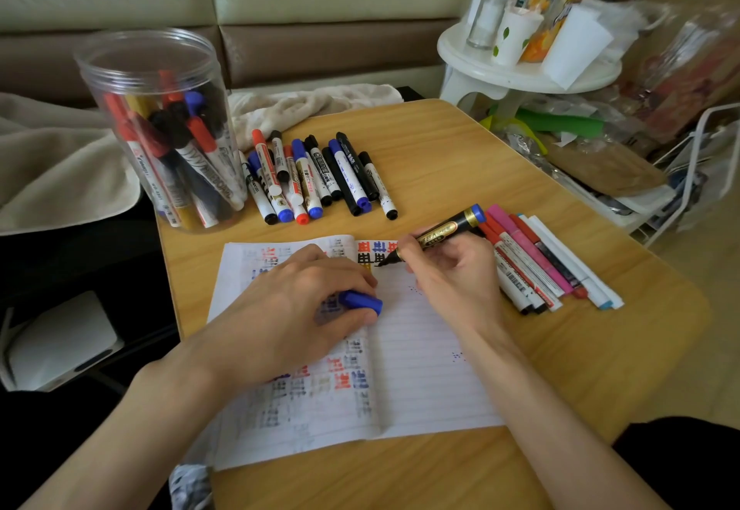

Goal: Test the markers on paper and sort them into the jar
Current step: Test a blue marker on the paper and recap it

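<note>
An open lined notebook (432, 369) with coloured test marks lies on the wooden table (460, 141). My right hand (452, 273) grips a black-and-gold marker with a blue end (452, 229), its tip touching the top of the right page. My left hand (296, 309) rests on the left page and holds a blue cap (362, 302) in its fingers. A clear plastic jar (160, 129) at the back left holds several markers. A loose pile of markers (320, 177) lies beside the jar. Another group of markers (548, 265) lies right of the notebook.
A beige cloth (312, 103) lies behind the table, and a blanket (52, 165) is at the left. A white stool (524, 65) with cups and bottles stands at the back right, beside bags and a white rack (692, 185).
</note>
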Demonstrator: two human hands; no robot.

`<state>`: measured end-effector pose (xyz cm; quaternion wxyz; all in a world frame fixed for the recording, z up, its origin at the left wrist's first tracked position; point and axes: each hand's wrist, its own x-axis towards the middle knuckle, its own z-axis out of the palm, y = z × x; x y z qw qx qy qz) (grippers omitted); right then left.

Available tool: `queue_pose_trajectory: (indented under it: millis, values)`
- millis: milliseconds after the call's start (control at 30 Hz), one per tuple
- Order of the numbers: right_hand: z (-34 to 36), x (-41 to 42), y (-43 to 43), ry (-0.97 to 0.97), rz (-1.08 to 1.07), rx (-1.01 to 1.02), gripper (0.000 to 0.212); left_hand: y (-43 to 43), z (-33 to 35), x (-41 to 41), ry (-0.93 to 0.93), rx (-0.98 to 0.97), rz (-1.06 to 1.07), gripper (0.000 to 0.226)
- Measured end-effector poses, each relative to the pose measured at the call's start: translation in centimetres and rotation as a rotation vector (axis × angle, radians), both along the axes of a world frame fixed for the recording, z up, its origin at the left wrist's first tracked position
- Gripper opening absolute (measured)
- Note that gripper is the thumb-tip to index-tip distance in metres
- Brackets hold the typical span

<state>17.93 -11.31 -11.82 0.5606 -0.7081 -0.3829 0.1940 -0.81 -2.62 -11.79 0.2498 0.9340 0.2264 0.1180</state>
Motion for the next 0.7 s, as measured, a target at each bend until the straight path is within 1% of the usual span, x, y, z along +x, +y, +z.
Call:
queue_pose_trajectory:
  millis: [133, 333, 500, 700]
  values:
    - [0.06, -0.08, -0.03, 0.019, 0.024, 0.009, 0.029, 0.03, 0.01, 0.03, 0.001, -0.001, 0.002, 0.045]
    - [-0.23, -0.07, 0.06, -0.036, 0.049, -0.007, 0.030, -0.06, 0.11, -0.02, -0.009, -0.008, 0.002, 0.044]
    - [-0.19, 0.10, 0.03, -0.019, 0.028, -0.008, 0.021, 0.01, 0.11, 0.06, 0.003, -0.014, -0.001, 0.044]
    - [-0.12, 0.06, -0.06, 0.000, 0.045, -0.004, 0.027, 0.03, 0.17, 0.13, 0.002, -0.007, -0.003, 0.043]
